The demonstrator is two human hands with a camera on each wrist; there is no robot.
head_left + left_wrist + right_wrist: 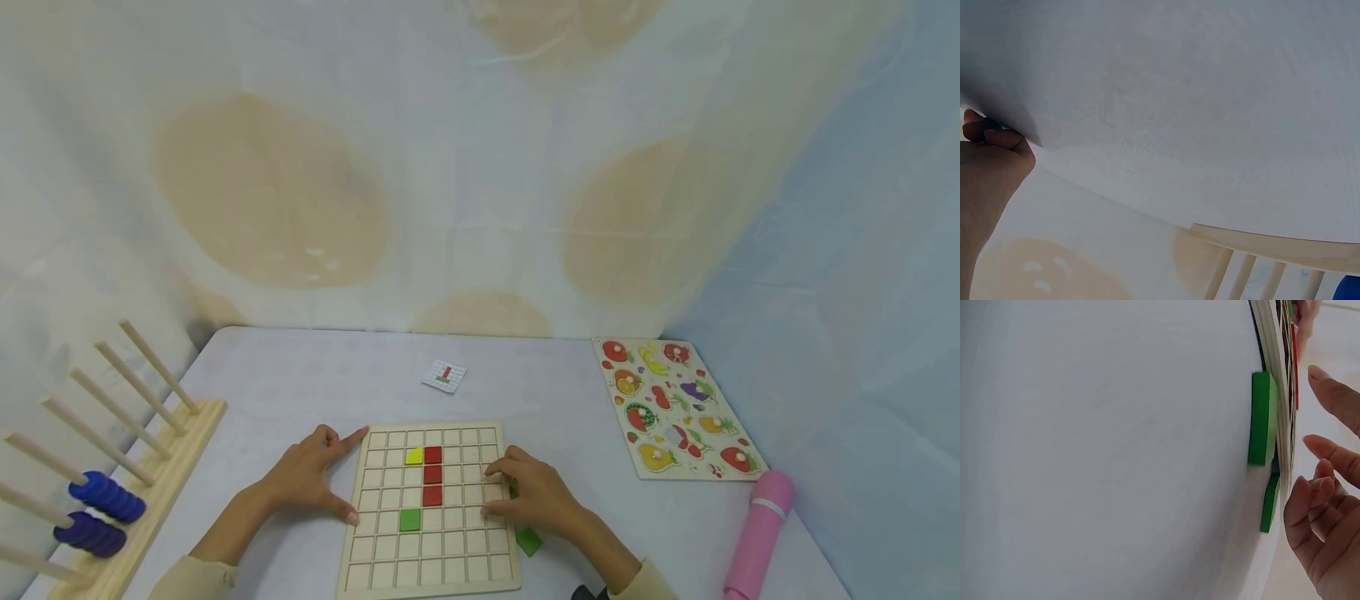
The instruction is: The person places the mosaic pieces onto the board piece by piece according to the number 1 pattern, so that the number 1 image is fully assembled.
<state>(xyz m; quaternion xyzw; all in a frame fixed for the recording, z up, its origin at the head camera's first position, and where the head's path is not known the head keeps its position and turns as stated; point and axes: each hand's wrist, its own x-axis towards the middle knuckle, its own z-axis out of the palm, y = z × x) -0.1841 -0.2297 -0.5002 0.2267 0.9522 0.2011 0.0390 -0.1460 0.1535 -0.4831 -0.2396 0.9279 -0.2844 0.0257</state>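
A wooden grid board (453,546) lies on the table between both hands. Three red tiles (432,475) form a column in it, with a yellow tile (414,456) left of the top one and a green tile (409,520) lower left. My left hand (311,471) spreads thumb and index finger against the board's left edge. Over the right edge is my right hand (536,492), thumb and index finger apart, nothing between them. Beneath and beside it, loose green tiles (528,541) lie along the board's side; the right wrist view shows two green pieces (1261,419) there.
Behind the board lies a small pattern card (444,376) with a red and green figure. A wooden peg rack (180,475) with blue and purple beads stands at left. At right are a fruit puzzle board (622,400) and a pink cylindrical object (757,533).
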